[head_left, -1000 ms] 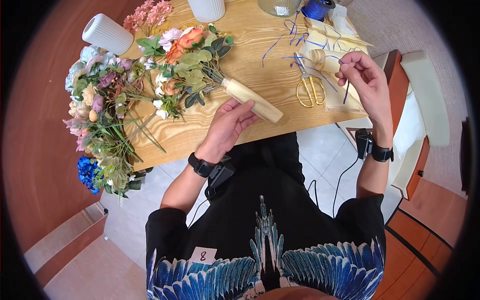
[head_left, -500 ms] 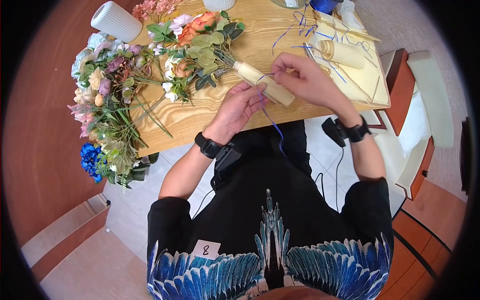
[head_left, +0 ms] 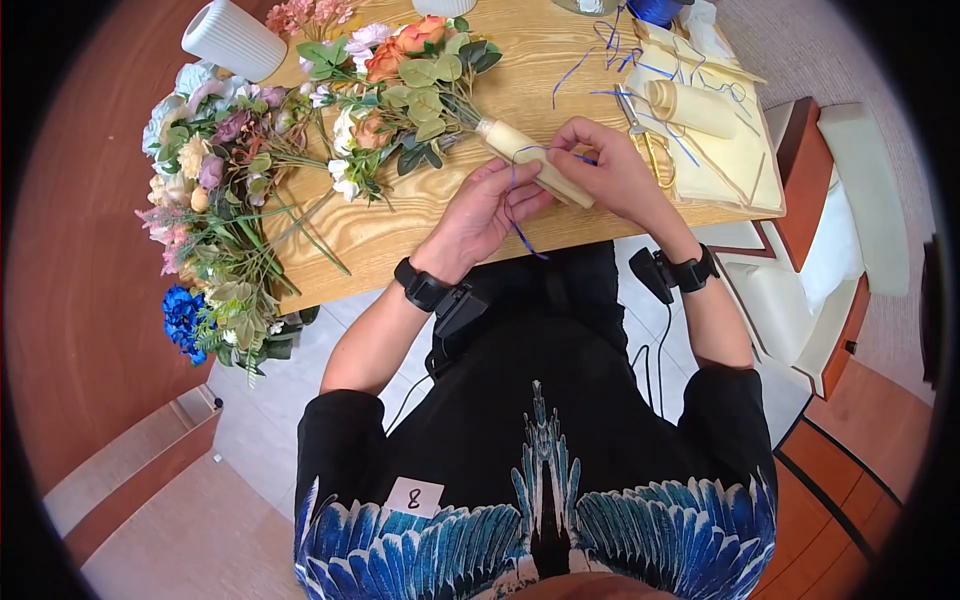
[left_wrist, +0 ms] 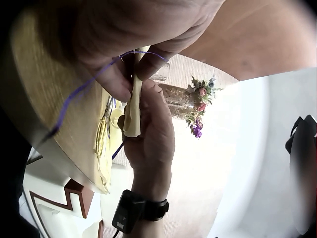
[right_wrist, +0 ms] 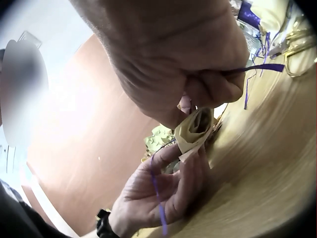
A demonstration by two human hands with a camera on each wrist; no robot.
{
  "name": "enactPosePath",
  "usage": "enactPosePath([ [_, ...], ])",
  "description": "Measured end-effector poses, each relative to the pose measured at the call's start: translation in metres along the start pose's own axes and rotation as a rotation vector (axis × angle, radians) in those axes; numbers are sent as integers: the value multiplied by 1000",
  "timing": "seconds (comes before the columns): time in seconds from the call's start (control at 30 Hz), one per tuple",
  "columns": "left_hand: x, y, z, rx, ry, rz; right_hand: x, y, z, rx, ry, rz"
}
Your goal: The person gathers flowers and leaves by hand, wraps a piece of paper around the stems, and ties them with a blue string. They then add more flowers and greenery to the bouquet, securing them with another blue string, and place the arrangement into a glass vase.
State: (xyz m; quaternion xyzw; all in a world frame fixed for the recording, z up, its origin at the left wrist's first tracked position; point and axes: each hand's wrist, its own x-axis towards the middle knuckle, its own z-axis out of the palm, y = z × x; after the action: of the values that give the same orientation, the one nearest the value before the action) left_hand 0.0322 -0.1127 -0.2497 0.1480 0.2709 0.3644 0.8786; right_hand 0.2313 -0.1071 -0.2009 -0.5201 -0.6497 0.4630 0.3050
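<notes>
A bouquet [head_left: 418, 72] with orange and pink flowers lies over the table, its stems wrapped in a cream paper sleeve [head_left: 506, 140]. My left hand [head_left: 478, 218] grips this sleeve from below, thumb on top. With its fingertips my right hand [head_left: 612, 178] pinches a thin blue-purple ribbon [head_left: 514, 190] that crosses the sleeve near the left thumb. One ribbon end hangs below the left hand; the other sticks out past the right fingers. In the right wrist view the sleeve's rolled open end [right_wrist: 190, 134] faces the camera.
More artificial flowers [head_left: 215, 150] are piled along the table's left side, near a tipped white ribbed vase [head_left: 235, 42]. At right lie cream paper sheets [head_left: 735, 165], a paper roll [head_left: 695, 108], gold-handled scissors [head_left: 655, 160] and ribbon scraps. A blue ribbon spool [head_left: 655, 10] stands behind.
My right hand has come left from beside the scissors to the wrapped stems, bringing the ribbon across the sleeve. My left hand has kept its hold on the sleeve.
</notes>
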Motion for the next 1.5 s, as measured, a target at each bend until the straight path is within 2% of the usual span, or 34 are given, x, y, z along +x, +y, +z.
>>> enactPosePath([
  [0.07, 0, 2, 1, -27, -9, 5, 1, 2, 0, -128, 32, -25],
  [0.13, -5, 10, 2, -114, -49, -77, 0, 2, -1, -124, 24, -30],
  [0.27, -8, 17, 4, -120, -74, -82, 0, 0, -1, -93, 15, 7],
  [0.43, -3, 11, 2, 95, -22, -11, -2, -5, -1, -61, 9, 1],
  [0.6, 0, 17, 0, 78, -61, -62, 1, -3, -6, -135, -32, -27],
  [0.7, 2, 18, -3, 100, -64, -95, 4, 5, -7, -42, -43, -62],
  [0.8, 2, 20, -2, 135, -54, -100, 8, 9, -9, 52, -22, -5],
  [0.87, 1, 22, -2, 160, -41, -97, 15, 21, -11, 63, 91, -75],
  [0.9, 1, 23, -2, 167, -40, -96, 18, 23, -15, 62, 92, -78],
  [0.97, 2, 24, -3, 172, -39, -96, 19, 25, -20, -132, 181, -46],
  [1.07, 3, 27, -2, 145, -61, -120, 19, 28, -19, -209, 265, -100],
  [1.2, 2, 30, 1, 193, -39, -94, 8, 34, -10, -299, 317, -69],
  [1.3, 2, 35, 3, 176, -48, -114, 7, 42, -10, -258, 316, -118],
  [1.37, 2, 36, 3, 161, -50, -129, 10, 41, -17, 98, 238, 11],
  [1.5, 5, 37, -1, 142, -71, -139, 12, 36, -13, 87, 305, -18],
])
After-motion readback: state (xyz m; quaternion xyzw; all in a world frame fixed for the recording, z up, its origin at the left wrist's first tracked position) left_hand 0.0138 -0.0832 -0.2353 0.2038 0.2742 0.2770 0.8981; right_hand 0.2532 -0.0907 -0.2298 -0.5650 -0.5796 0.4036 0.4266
